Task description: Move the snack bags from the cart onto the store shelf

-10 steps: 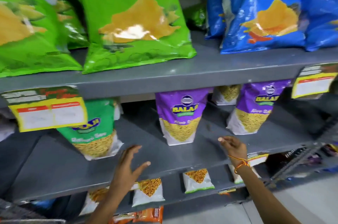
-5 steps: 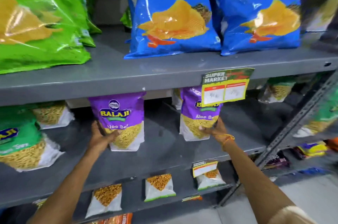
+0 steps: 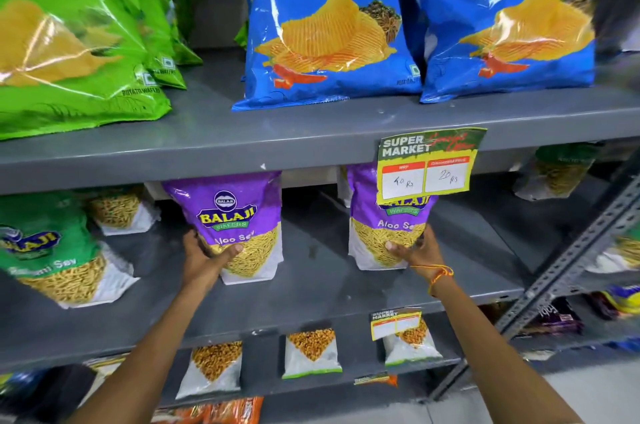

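Two purple Balaji Aloo Sev bags stand upright on the grey middle shelf (image 3: 311,288). My left hand (image 3: 204,259) grips the lower left side of the left purple bag (image 3: 239,226), thumb across its front. My right hand (image 3: 417,252) holds the lower front of the right purple bag (image 3: 377,236), whose top is partly hidden behind a price tag (image 3: 427,164). An orange thread circles my right wrist. No cart is in view.
Green chip bags (image 3: 69,35) and blue Crunchem bags (image 3: 325,18) fill the top shelf. A green Balaji sev bag (image 3: 52,250) stands at the left of the middle shelf. Small packets (image 3: 311,352) line the lower shelf. A slotted metal upright (image 3: 568,267) slants at the right.
Both hands reached up from the shelf edge to the two purple bags and closed on them. The view shifted right and came closer to the shelf.
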The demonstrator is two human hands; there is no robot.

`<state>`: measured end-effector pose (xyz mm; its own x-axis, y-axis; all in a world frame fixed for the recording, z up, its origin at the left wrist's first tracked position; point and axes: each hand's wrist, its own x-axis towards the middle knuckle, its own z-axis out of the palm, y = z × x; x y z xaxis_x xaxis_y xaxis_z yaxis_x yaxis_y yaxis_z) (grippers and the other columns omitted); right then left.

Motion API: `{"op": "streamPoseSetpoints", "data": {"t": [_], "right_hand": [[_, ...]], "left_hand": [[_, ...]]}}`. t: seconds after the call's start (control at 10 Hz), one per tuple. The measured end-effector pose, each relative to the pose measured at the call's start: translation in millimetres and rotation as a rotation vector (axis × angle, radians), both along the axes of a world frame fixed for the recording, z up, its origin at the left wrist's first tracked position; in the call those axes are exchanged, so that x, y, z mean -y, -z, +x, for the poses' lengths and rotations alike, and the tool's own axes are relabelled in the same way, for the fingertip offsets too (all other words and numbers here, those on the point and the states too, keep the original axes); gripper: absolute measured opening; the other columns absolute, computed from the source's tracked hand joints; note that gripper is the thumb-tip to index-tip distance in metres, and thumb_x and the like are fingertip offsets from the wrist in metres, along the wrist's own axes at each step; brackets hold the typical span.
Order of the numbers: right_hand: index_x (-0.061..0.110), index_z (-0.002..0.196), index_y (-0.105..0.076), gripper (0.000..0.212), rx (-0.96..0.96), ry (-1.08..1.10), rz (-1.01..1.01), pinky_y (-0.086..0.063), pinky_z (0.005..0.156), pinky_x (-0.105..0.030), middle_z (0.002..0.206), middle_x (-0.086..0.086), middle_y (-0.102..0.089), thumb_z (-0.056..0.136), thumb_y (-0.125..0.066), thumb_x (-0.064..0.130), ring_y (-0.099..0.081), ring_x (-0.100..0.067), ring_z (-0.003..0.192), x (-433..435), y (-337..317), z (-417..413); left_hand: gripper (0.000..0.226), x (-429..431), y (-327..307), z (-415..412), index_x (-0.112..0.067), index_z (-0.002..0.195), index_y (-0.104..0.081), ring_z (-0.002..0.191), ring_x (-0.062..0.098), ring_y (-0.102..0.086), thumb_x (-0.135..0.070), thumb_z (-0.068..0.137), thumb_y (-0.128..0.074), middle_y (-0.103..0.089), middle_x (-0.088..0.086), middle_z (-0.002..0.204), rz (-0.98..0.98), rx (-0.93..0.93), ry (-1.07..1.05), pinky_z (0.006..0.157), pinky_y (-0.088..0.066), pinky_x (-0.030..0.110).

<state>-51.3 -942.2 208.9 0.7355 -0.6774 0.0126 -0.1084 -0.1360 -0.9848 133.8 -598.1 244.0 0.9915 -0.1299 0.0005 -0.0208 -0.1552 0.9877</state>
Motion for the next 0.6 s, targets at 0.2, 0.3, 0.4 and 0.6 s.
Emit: {"op": "streamPoseSetpoints", "data": {"t": [0.2, 0.3, 0.4, 0.6], "right_hand": [[0.014, 0.112, -0.045, 0.093, 0.018, 0.011, -0.023, -0.054, 0.069, -0.017, 0.110, -0.009, -0.061, 0.036, -0.082, 0.053, -0.059, -0.025, 0.101, -7.4, -8.7, -2.0], [0.017, 0.110, -0.045, 0.099, 0.044, 0.004, -0.023, -0.052, 0.070, -0.022, 0.106, -0.006, -0.061, 0.030, -0.080, 0.064, -0.059, -0.022, 0.098, -9.0, -8.3, -2.2], [0.018, 0.109, -0.044, 0.098, 0.048, 0.015, -0.033, -0.051, 0.066, -0.016, 0.102, -0.001, -0.061, 0.030, -0.080, 0.064, -0.059, -0.019, 0.096, -10.9, -10.5, -2.5], [0.011, 0.124, -0.035, 0.117, 0.190, 0.078, -0.030, -0.048, 0.079, -0.010, 0.117, -0.003, -0.049, 0.033, -0.071, 0.075, -0.052, -0.007, 0.102, -22.8, -3.8, -5.5]], "left_hand": [[0.082, 4.6, -6.5, -14.0, -0.017, 0.113, -0.033, 0.091, 0.018, -0.053, -0.023, 0.046, -0.079, -0.052, 0.004, 0.106, -0.036, 0.022, -0.004, 0.078, -0.042, 0.034], [0.087, 2.9, -6.5, -13.0, -0.019, 0.110, -0.032, 0.092, 0.019, -0.055, -0.033, 0.038, -0.079, -0.052, 0.005, 0.106, -0.020, 0.020, 0.005, 0.080, -0.044, 0.033], [0.089, 3.2, -11.1, -13.5, -0.020, 0.110, -0.033, 0.097, 0.020, -0.053, -0.038, 0.035, -0.078, -0.051, 0.006, 0.110, 0.001, 0.010, 0.008, 0.082, -0.044, 0.035], [0.124, -7.6, 14.4, -20.1, -0.015, 0.135, -0.020, 0.126, 0.022, -0.041, -0.062, 0.037, -0.077, -0.036, 0.010, 0.140, 0.015, 0.063, -0.024, 0.105, -0.038, 0.039]]}}
